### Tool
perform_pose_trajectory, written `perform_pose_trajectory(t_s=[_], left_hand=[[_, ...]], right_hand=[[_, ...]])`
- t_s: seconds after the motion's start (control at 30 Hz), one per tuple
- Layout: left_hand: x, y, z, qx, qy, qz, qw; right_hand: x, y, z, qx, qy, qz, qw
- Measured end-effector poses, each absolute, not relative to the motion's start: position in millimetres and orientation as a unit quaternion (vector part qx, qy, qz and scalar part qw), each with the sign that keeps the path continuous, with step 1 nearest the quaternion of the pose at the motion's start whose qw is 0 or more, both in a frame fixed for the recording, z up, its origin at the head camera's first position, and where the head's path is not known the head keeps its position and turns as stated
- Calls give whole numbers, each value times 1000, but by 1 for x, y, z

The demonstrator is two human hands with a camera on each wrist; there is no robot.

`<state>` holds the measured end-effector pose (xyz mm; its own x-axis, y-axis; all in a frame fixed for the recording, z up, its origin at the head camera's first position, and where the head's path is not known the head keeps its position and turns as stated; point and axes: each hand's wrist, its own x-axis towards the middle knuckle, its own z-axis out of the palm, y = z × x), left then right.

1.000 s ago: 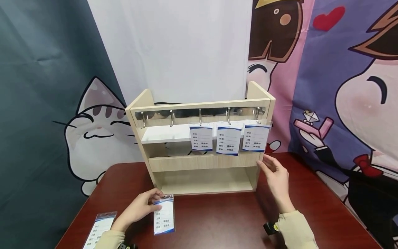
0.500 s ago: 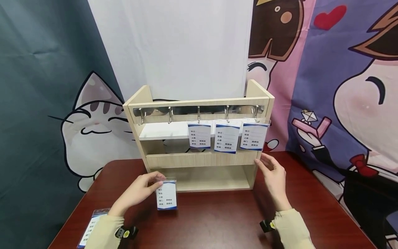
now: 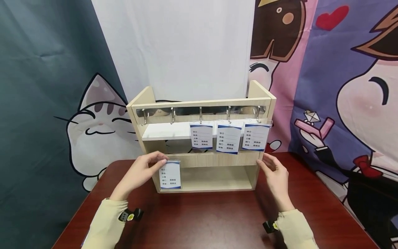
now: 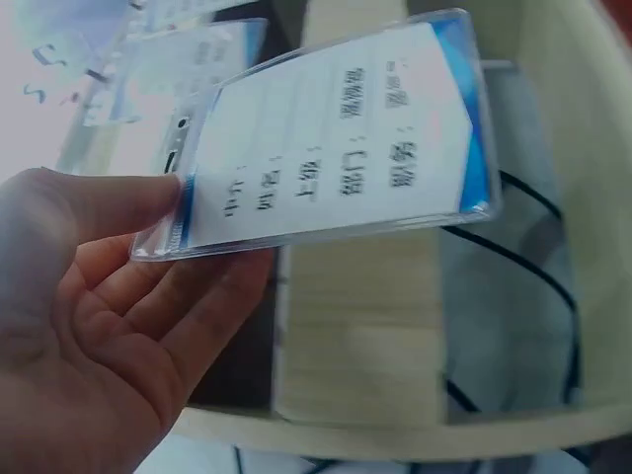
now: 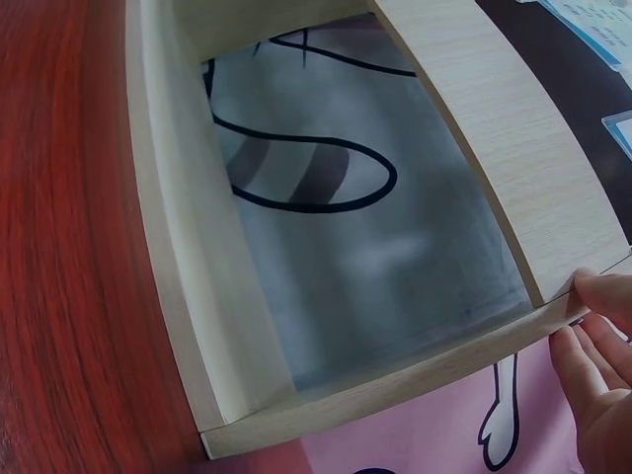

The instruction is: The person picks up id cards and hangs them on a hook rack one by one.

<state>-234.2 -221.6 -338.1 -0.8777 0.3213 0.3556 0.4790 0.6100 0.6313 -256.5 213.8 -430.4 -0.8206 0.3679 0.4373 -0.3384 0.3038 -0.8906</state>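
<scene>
My left hand (image 3: 141, 174) pinches a clear-sleeved name badge (image 3: 170, 176) by its top edge, thumb in front and fingers behind. The badge hangs upright before the lower left of a small wooden shelf (image 3: 217, 160); in the left wrist view the badge's slotted end (image 4: 178, 148) lies by the thumb. My right hand (image 3: 275, 180) grips the shelf's right side panel, thumb at its front edge and fingers along the outside. Three similar badges hang from the shelf's middle and right hooks: one badge (image 3: 201, 137), another badge (image 3: 228, 140), and a rightmost badge (image 3: 255, 137).
Two bare hooks, the leftmost hook (image 3: 144, 117) and its neighbour hook (image 3: 172, 116), sit on the metal strip. Another badge's edge (image 3: 85, 238) peeks out beside my left sleeve on the dark red table (image 3: 202, 221). A printed curtain (image 3: 192, 52) hangs behind.
My left hand has raised the badge from low near the table up to the front of the shelf's lower left. My right hand keeps its place on the shelf's side.
</scene>
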Motion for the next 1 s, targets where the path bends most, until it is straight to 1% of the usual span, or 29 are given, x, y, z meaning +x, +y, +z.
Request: perform_pose_trajectory(t_s=[0.27, 0.6, 0.83, 1.0], left_hand=[[-236, -210, -302, -230, -857, -432, 162], [-236, -191, -272, -227, -840, -450, 200], [-238, -183, -263, -230, -836, -425, 261], [-242, -178, -259, -206, -830, -411, 314]], right_hand=[[-260, 216, -427, -2, -761, 577, 296], [-257, 216, -431, -12, -770, 566, 293], [-257, 217, -434, -17, -772, 563, 293], [-260, 217, -434, -22, -775, 558, 295]])
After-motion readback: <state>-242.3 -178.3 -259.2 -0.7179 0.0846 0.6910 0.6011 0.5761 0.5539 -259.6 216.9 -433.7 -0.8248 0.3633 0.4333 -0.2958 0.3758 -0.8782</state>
